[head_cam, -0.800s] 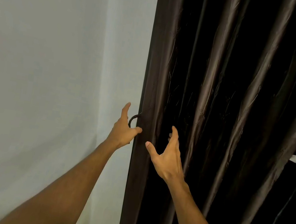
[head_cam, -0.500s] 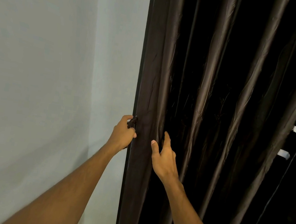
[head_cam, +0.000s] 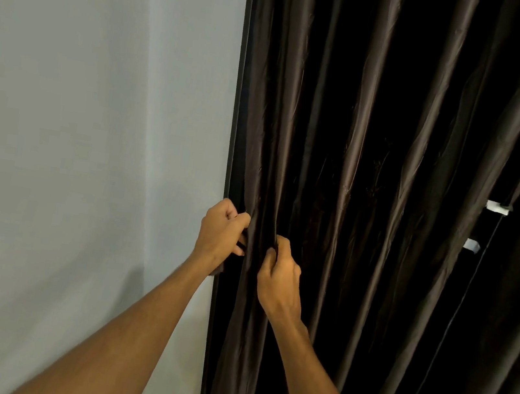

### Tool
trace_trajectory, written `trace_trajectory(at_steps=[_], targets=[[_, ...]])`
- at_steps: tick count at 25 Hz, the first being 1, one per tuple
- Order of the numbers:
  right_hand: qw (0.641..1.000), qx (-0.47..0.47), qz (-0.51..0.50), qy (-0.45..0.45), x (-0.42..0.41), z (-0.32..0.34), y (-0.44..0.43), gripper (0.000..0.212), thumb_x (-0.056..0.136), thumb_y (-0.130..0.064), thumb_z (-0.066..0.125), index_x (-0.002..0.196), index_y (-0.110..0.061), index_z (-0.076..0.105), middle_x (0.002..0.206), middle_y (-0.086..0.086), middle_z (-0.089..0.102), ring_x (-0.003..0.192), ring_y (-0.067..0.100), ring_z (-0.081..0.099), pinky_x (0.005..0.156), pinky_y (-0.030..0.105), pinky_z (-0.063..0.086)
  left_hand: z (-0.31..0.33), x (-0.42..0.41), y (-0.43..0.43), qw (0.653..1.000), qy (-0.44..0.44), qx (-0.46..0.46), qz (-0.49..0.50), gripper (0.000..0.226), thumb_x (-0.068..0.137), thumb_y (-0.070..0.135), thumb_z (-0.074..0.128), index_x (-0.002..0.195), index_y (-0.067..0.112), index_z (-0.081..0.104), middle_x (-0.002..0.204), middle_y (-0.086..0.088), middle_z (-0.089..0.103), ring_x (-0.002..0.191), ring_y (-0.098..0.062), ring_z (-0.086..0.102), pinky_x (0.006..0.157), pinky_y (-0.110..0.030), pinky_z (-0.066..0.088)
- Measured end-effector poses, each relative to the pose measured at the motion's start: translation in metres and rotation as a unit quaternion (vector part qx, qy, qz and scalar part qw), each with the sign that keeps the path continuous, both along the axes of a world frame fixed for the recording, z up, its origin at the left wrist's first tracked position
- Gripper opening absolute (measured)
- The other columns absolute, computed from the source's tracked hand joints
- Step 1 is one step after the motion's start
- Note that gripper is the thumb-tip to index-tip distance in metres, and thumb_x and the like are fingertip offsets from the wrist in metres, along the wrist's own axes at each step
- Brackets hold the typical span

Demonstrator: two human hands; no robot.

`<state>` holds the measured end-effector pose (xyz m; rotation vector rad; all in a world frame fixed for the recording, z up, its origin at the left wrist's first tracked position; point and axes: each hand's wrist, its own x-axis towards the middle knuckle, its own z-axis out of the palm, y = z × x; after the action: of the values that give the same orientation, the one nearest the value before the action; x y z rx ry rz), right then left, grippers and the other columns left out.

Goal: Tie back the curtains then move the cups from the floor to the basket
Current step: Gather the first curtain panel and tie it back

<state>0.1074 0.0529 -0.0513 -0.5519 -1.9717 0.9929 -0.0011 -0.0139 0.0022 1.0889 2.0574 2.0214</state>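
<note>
Pale grey wall (head_cam: 79, 100) fills the left half of the view, and a dark curtain (head_cam: 373, 180) hangs down the right half. The left hand (head_cam: 221, 230) has its fingers curled tight round the curtain's left edge, where cloth meets wall. The right hand (head_cam: 278, 276), just beside it and a little lower, pinches one fold between curled fingers and thumb. Neither hand holds anything but cloth.

To do the gathering well, I would keep the left hand as the anchor. The right hand should reach further right and sweep more folds back in one bundle. The cloth looks slick, so a full grip will likely hold better than a pinch.

The curtain is dark brown with a dull sheen. It falls in long upright pleats, spread wide and not yet tied. Two small white tabs (head_cam: 497, 207) show at its far right. No cups or basket are in view.
</note>
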Motion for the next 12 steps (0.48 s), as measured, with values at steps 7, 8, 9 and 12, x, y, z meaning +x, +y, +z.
trace_trajectory(at_steps=[7, 8, 9, 12], targets=[[0.997, 0.046, 0.052, -0.039, -0.003, 0.0, -0.028, 0.076, 0.096, 0.003, 0.044, 0.158, -0.024, 0.008, 0.143, 0.005, 0.052, 0.123, 0.014, 0.057, 0.105, 0.036, 0.049, 0.017, 0.03, -0.002, 0.99, 0.062, -0.128, -0.025, 0.036, 0.094, 0.011, 0.043, 0.128, 0.02, 0.05, 0.089, 0.004, 0.062, 0.085, -0.023, 0.066, 0.064, -0.042, 0.06], [0.997, 0.04, 0.059, -0.038, -0.003, -0.001, -0.029, 0.075, 0.097, -0.002, 0.043, 0.157, -0.027, 0.007, 0.146, 0.003, 0.048, 0.128, 0.016, 0.054, 0.106, 0.04, 0.048, 0.019, 0.031, 0.0, 0.988, 0.053, -0.145, -0.021, 0.037, 0.093, 0.016, 0.048, 0.13, 0.013, 0.049, 0.093, 0.004, 0.061, 0.09, -0.023, 0.064, 0.067, -0.041, 0.06], [0.997, 0.033, 0.065, -0.039, -0.003, -0.002, -0.03, 0.071, 0.098, -0.01, 0.041, 0.157, -0.029, 0.006, 0.149, 0.003, 0.045, 0.13, 0.017, 0.052, 0.105, 0.043, 0.048, 0.021, 0.033, 0.002, 0.985, 0.05, -0.163, -0.014, 0.044, 0.092, 0.023, 0.053, 0.133, 0.01, 0.046, 0.101, 0.002, 0.062, 0.097, -0.023, 0.063, 0.07, -0.037, 0.059], [0.992, 0.083, 0.052, -0.077, 0.001, -0.001, -0.022, 0.065, 0.099, -0.02, 0.04, 0.156, -0.021, 0.01, 0.153, 0.006, 0.039, 0.132, 0.025, 0.05, 0.103, 0.044, 0.049, 0.023, 0.04, 0.007, 0.973, 0.09, -0.209, 0.038, 0.04, 0.094, 0.04, 0.054, 0.122, 0.012, 0.056, 0.114, -0.005, 0.064, 0.104, -0.025, 0.063, 0.079, -0.035, 0.055]])
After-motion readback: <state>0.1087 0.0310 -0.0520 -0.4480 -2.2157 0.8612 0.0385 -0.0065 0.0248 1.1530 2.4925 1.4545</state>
